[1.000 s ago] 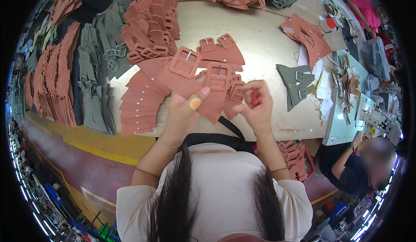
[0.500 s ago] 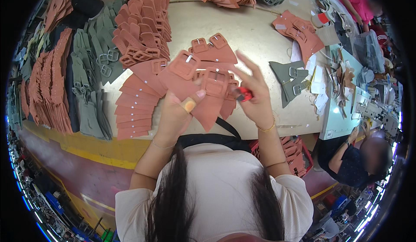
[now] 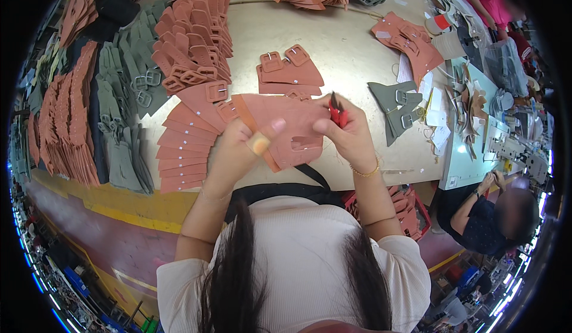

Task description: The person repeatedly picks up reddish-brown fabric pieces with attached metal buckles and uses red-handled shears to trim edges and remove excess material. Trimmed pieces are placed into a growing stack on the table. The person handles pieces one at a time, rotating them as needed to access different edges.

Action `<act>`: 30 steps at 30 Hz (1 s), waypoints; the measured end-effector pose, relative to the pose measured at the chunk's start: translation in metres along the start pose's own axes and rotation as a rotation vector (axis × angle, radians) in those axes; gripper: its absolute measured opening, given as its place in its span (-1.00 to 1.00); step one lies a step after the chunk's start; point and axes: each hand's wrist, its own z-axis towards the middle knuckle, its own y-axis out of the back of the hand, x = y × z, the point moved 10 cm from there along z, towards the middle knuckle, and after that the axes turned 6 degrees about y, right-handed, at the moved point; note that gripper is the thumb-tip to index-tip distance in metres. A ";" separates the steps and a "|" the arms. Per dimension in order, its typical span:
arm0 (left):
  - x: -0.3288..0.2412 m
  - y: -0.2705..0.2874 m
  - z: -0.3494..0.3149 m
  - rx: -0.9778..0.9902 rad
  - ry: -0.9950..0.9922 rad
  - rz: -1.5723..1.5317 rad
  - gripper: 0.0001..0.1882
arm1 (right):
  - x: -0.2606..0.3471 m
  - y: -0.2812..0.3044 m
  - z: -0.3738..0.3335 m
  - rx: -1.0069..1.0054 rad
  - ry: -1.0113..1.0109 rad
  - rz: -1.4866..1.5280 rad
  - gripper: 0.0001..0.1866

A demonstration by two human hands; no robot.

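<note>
In front of my chest I hold a salmon-coloured leather piece (image 3: 280, 121) with its plain side up. A tan-orange strip runs along its left edge, and a slot shows near its lower right corner. My left hand (image 3: 241, 148), with a yellowish cover on its thumb, grips that left edge. My right hand (image 3: 350, 133) has its thumb at the right edge and also holds red thread snips (image 3: 339, 112), dark blades pointing up. Beyond the leather piece lie salmon pieces with covered buckles (image 3: 285, 62). To the left, a fanned row of salmon pieces (image 3: 185, 148) rests on the table.
Piles of salmon straps (image 3: 196, 35) and green straps (image 3: 122, 106) stand at the left. A green buckled piece (image 3: 394, 109), salmon pieces (image 3: 411, 42) and papers (image 3: 438, 112) lie to the right. A person (image 3: 494, 220) sits by a sewing machine (image 3: 521, 154).
The leather in my hands has been turned, so its plain side now shows instead of the buckles. My right hand has closed in on its edge, and the snips now point up.
</note>
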 end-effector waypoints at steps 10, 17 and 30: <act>-0.013 -0.008 -0.005 0.067 0.256 -0.297 -0.61 | 0.038 0.002 0.022 0.427 0.209 -0.178 -0.60; -0.009 -0.005 -0.005 0.012 0.279 -0.230 -0.65 | 0.039 -0.014 0.023 0.544 0.238 -0.225 -0.65; 0.004 0.004 -0.001 0.042 0.275 -0.215 -0.64 | 0.025 -0.011 0.025 0.511 0.104 -0.137 -0.69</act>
